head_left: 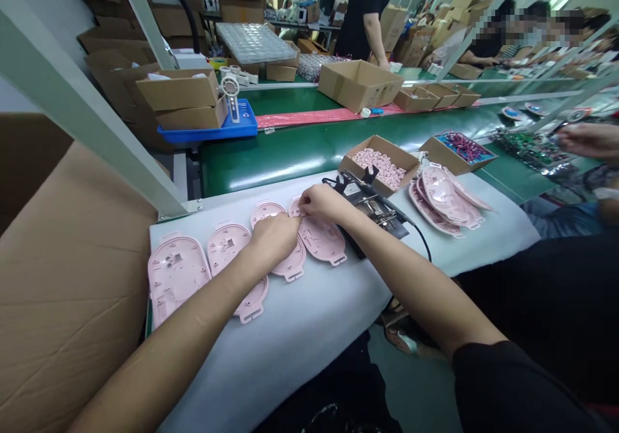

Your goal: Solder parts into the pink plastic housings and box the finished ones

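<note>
Several pink plastic shells lie in a row on the white-covered bench. My left hand (275,240) is closed over the third pink shell (291,267), hiding its upper part. At the top of the rightmost pink shell (325,241), my right hand (322,202) has its fingers pinched together; whatever they hold is too small or hidden to make out. The left fingertips reach toward that same shell. To the left lie two more, a pink shell (178,269) at the bench end and another pink shell (229,243) partly under my left forearm.
A black metal fixture (374,204) with a cable stands right of my right hand. Behind it is a carton of small pink parts (380,165); further right are stacked pink shells (445,194) and a box of wires (464,147). A co-worker's hand (590,142) is at far right.
</note>
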A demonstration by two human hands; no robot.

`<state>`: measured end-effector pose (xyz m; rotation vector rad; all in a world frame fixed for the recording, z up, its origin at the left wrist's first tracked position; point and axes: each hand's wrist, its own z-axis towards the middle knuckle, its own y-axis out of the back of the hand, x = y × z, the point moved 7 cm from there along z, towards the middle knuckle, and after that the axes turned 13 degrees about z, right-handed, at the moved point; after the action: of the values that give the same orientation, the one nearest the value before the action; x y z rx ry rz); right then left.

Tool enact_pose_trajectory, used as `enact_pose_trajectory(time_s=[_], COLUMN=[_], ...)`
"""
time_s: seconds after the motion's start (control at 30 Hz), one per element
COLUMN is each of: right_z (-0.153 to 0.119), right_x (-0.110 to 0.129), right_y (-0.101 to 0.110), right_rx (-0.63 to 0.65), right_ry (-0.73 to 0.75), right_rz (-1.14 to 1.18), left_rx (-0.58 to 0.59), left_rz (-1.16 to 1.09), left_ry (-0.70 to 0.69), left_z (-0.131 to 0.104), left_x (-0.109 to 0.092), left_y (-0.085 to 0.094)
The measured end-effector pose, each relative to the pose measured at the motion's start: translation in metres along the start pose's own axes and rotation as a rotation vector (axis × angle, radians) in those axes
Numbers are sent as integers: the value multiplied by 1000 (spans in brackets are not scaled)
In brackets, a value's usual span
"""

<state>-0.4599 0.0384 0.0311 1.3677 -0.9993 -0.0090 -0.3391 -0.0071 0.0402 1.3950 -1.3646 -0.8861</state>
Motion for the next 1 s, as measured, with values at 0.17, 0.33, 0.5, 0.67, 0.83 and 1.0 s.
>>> enact_pose_trajectory(time_s=[0.17, 0.33, 0.5, 0.67, 0.83, 1.0], right_z=[1, 1, -1, 0, 7, 14], right_x=[0, 2, 1, 11, 16, 10], right_y=[-1, -6, -6, 4, 0, -7], right_rx=[18, 53, -15, -50, 59, 110], right_ry=[21, 31, 24, 106, 178, 169], right_rz=[59, 92, -28, -111, -206, -280], left_rx=[29, 34, 16, -13, 12, 39], left_rz=[24, 22, 9, 6, 28, 39], left_ry=[-16, -20, -13, -9, 9, 24], left_z=[2, 2, 0, -1, 7, 12], left_x=[0, 2, 5, 1, -3, -1], left_y=[-6, -10, -11, -6, -3, -8])
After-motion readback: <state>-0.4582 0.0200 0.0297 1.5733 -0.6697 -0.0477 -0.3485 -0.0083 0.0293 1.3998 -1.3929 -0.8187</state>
